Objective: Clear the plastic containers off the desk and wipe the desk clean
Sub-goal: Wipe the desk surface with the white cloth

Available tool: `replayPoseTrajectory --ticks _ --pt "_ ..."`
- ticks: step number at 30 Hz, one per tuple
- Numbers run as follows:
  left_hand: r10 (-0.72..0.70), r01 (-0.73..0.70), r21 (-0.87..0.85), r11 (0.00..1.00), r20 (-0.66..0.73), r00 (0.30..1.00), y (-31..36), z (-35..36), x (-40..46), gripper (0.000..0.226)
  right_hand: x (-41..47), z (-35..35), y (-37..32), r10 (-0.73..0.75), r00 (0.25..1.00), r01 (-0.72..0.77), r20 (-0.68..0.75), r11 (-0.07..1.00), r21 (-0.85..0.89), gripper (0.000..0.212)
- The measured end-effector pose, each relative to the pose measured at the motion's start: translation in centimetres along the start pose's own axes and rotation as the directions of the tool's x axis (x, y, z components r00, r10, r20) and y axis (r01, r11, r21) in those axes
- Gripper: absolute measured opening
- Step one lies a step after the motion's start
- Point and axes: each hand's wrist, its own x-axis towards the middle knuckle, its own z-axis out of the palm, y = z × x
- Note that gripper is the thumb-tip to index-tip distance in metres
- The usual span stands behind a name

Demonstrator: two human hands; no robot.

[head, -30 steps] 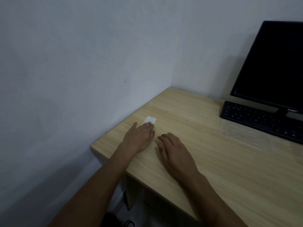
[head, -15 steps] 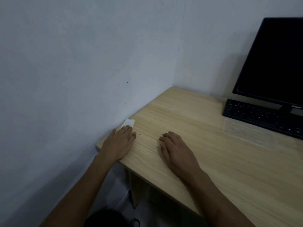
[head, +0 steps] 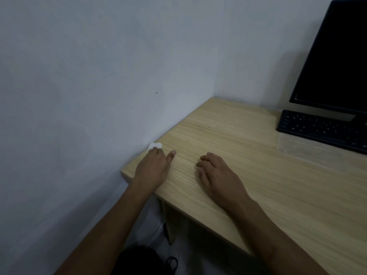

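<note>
a: what's the big picture, from the biggest thing down?

b: the wooden desk [head: 258,185] fills the right and near side, its left edge running along the wall [head: 89,86]. at far right stand a dark monitor [head: 337,56] and a black keyboard [head: 321,130].

a: any plastic containers left on it?

b: one clear, flat plastic container [head: 309,147] lies just in front of the keyboard, its long axis running left to right. it is hard to tell whether it is a lid or a shallow tub.

a: which hand is nearer to it?

b: the right hand [head: 218,175], by a good way. the container lies to its far right, apart from it. the left hand [head: 153,169] is at the desk's near left corner, well away.

a: and the grips?

b: the left hand lies palm down, fingers pressing a small white tissue [head: 155,145] against the desktop right beside the wall, thumb out to the side. the right hand rests flat on the wood, fingers loosely together, holding nothing.

a: so which step is this?

b: wiping, i'd judge, with the container not yet cleared. a few dark specks [head: 209,127] sit on the wood further back.
</note>
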Motion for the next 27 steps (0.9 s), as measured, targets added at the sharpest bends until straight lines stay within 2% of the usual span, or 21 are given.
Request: replayPoseTrajectory --ticks 2,6,9,12,18,21,27 --pt "-0.029 0.029 -0.019 0.999 0.006 1.0 0.6 -0.6 1.0 0.045 -0.1 0.1 -0.1 -0.013 1.0 0.013 -0.01 1.0 -0.013 0.049" --pt "0.0 0.002 -0.034 0.999 0.046 0.999 1.4 -1.1 3.9 0.049 -0.1 0.0 0.3 -0.013 1.0 0.013 -0.027 1.0 0.001 0.034" --pt "0.078 -0.073 -0.04 0.997 0.142 0.987 2.3 -2.0 5.1 0.05 -0.1 0.1 0.4 -0.008 0.999 0.008 -0.05 1.0 0.013 0.032" --pt "0.132 -0.126 -0.051 0.991 0.157 0.979 3.0 -2.1 5.2 0.051 0.1 0.3 0.6 0.002 0.998 -0.001 -0.058 1.0 0.015 0.03" --pt "0.192 -0.151 -0.244 0.958 0.156 0.969 3.4 -1.7 1.9 0.051 0.0 0.4 0.7 0.023 0.998 -0.021 -0.067 0.999 0.03 0.029" --pt "0.258 -0.233 -0.152 0.96 0.17 0.951 3.0 -1.2 -1.0 0.047 -0.1 0.4 0.8 0.028 0.997 -0.026 -0.068 0.999 0.035 0.028" --pt "0.138 -0.116 -0.132 0.984 0.179 0.974 0.3 -2.1 -1.8 0.05 -0.3 0.3 0.8 0.015 0.998 -0.011 -0.063 0.999 0.052 0.028"
